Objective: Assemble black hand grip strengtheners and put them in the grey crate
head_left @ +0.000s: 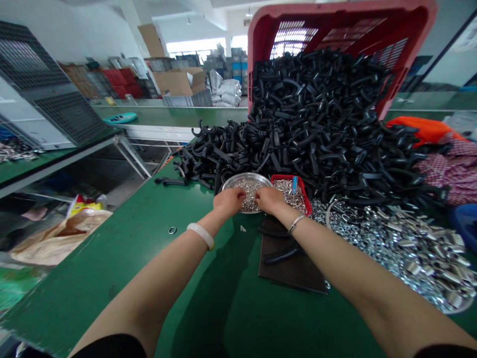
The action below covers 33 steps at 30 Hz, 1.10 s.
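Nearly touching, the hands point(238, 200) curl over a metal dish point(246, 179), any pinch unclear.

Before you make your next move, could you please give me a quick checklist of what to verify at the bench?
1. Left hand and right hand are at the round metal tray: ok.
2. Small silver parts are in that tray: ok.
3. Red tray holds silver parts too: ok.
4. Nothing stray lies on the green bench: not ok, a loose metal ring sits left of the hands.
5. Black plastic pieces, spilling from the tipped red crate, stay clear of the trays: not ok, they press close behind them.
6. Whatever the fingers are pinching: cannot tell, the hands hide it.
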{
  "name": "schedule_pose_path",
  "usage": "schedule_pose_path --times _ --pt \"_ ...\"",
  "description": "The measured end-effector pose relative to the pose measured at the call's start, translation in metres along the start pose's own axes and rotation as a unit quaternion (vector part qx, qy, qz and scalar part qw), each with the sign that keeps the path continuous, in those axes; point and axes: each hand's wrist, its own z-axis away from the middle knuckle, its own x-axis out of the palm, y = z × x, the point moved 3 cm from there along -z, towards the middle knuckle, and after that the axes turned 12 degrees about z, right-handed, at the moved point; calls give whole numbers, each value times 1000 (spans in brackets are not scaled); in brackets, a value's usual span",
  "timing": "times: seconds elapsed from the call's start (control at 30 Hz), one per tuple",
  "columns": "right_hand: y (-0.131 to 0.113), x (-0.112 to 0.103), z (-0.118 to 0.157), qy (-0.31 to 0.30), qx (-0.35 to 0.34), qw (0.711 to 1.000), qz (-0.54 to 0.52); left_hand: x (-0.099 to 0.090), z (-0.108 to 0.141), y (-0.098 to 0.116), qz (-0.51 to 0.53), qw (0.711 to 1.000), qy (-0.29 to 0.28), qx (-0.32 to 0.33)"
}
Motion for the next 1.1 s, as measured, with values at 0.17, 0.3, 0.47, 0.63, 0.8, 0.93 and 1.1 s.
schedule_pose_path --times 0.17,0.3,0.47,0.63,0.8,0.93,1.1 --pt "13 2 8 36 -23 997 -71 5 2 1 5 1000 -26 9" --pt "18 4 8 54 -36 989 -132 6 3 2 12 1000 -25 6" --pt "21 5 6 80 -29 973 -216 2 9 5 64 998 -3 25" --pt "42 -4 38 94 -3 955 -280 15 28 25 116 988 -51 89" --pt "85 -11 102 87 47 946 -309 42 51 61 107 966 -106 210" --pt "107 -2 142 91 92 956 -264 61 61 78 77 961 -96 246" --pt "111 14 165 143 104 959 -222 66 66 79 75 966 -82 233"
